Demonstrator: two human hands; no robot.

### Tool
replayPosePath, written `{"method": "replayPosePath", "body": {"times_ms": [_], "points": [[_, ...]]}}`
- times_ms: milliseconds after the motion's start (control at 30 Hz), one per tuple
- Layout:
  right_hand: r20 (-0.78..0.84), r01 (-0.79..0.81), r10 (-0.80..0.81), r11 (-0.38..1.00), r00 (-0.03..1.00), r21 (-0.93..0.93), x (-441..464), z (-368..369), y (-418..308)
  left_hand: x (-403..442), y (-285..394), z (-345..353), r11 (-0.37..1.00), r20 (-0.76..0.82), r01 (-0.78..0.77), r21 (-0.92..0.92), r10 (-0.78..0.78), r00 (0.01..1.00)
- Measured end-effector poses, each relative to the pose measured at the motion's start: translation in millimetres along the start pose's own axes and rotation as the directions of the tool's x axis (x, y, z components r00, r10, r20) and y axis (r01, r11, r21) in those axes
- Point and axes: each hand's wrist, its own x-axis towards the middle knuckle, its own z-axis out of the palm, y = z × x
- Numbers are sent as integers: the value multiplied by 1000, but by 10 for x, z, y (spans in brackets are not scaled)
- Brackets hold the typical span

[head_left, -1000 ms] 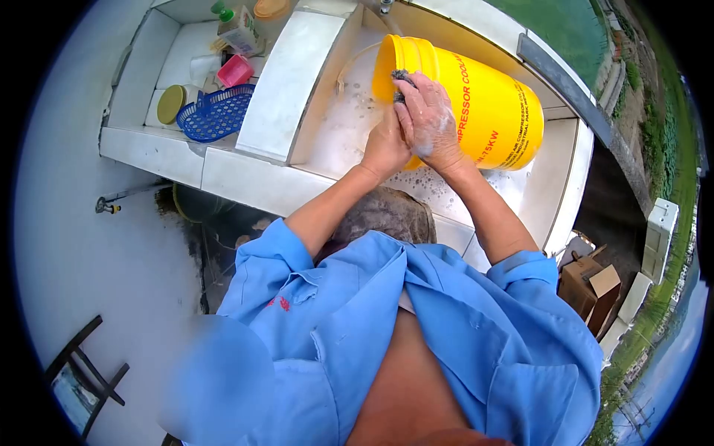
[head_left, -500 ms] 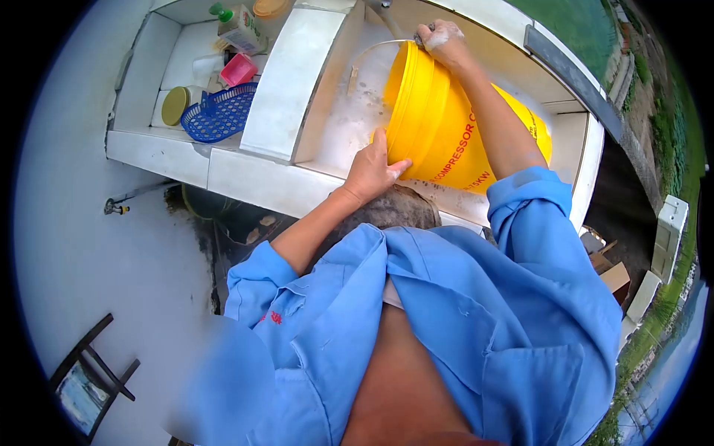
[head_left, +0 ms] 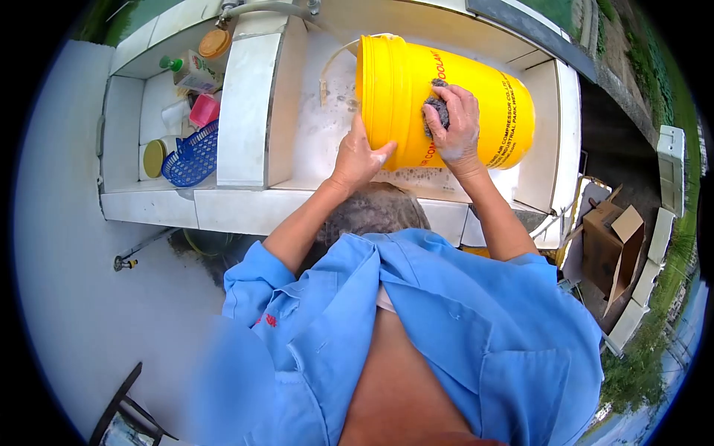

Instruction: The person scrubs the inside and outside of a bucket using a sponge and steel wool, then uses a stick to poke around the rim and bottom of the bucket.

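A yellow plastic bucket (head_left: 480, 82) with red and black lettering lies on its side in a white tiled sink (head_left: 245, 183). Its mouth faces left, and the thin wire handle (head_left: 332, 65) hangs off that end. My left hand (head_left: 358, 156) grips the bucket's rim at the lower left, thumb on the outer wall; its other fingers are partly hidden. In my right hand (head_left: 459, 126) is a dark grey scouring pad (head_left: 437, 111), pressed against the bucket's lettered side. Suds wet this hand. Foamy water (head_left: 320, 141) covers the sink floor around the bucket.
The left compartment holds a blue plastic basket (head_left: 192, 160), a pink container (head_left: 204, 110), a bottle with a green pump (head_left: 190, 72) and a jar with a yellowish lid (head_left: 154, 158). A grey hose (head_left: 271, 9) crosses the divider's top. Right of the sink stands an open cardboard box (head_left: 606, 234).
My right hand has moved with the scouring pad from the bucket's far rim down onto its near side. The bucket has turned, showing different lettering. My left hand stays at the rim.
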Motion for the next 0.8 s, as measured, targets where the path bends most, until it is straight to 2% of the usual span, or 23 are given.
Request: {"method": "replayPosePath", "body": {"times_ms": [67, 100, 167, 200, 233, 267, 300, 400, 467, 533, 567, 600, 667, 700, 767, 800], "points": [[182, 307, -312, 950, 932, 54, 28, 40, -56, -51, -66, 53, 996, -46, -74, 42, 76, 996], [216, 345, -353, 935, 910, 77, 114, 55, 19, -64, -55, 51, 996, -30, -78, 48, 80, 996], [168, 323, -318, 946, 933, -4, 394, 70, 341, -75, -30, 37, 997, -36, -20, 79, 23, 999], [147, 164, -151, 983, 978, -85, 553, 96, 740, -114, -33, 46, 996, -30, -15, 84, 18, 999], [149, -112, 139, 978, 979, -178, 641, 34, 1168, -153, -43, 55, 998, -25, -8, 67, 10, 1000], [149, -297, 332, 930, 931, -216, 668, -64, 1564, -161, -57, 44, 998, -24, -8, 55, 9, 1000], [141, -361, 423, 873, 895, -327, 690, -142, 1923, -190, -80, 36, 998, -24, -14, 65, 15, 1000], [92, -427, 486, 831, 869, -356, 626, -178, 1747, -289, -108, 78, 992, -28, 14, 127, -11, 1000], [148, -312, 335, 936, 930, -162, 540, -8, 1033, -259, -98, 64, 992, -41, 10, 128, -4, 999], [114, -43, 36, 997, 993, 58, 383, 255, 305, -223, -30, 23, 993, -30, 36, 114, -32, 999], [72, 82, -86, 995, 994, 57, 286, 408, 66, -189, -1, 2, 995, -21, 46, 91, -45, 999], [-39, 192, -193, 981, 981, -10, 234, 437, -97, -193, -14, 6, 994, -19, 37, 102, -35, 999], [62, 197, -201, 978, 978, 65, 248, 446, 16, -223, -80, 44, 998, -64, -43, 50, 46, 997], [59, 197, -201, 978, 978, 68, 338, 447, 80, -229, -84, 64, 998, -65, -43, 55, 47, 997], [347, 23, -37, 999, 937, 45, 615, 485, 258, -283, -73, 134, 992, -44, 18, 124, -12, 999], [438, 5, 16, 999, 899, -47, 781, 599, 407, -317, -83, 170, 992, -50, 5, 129, 2, 999]]}}
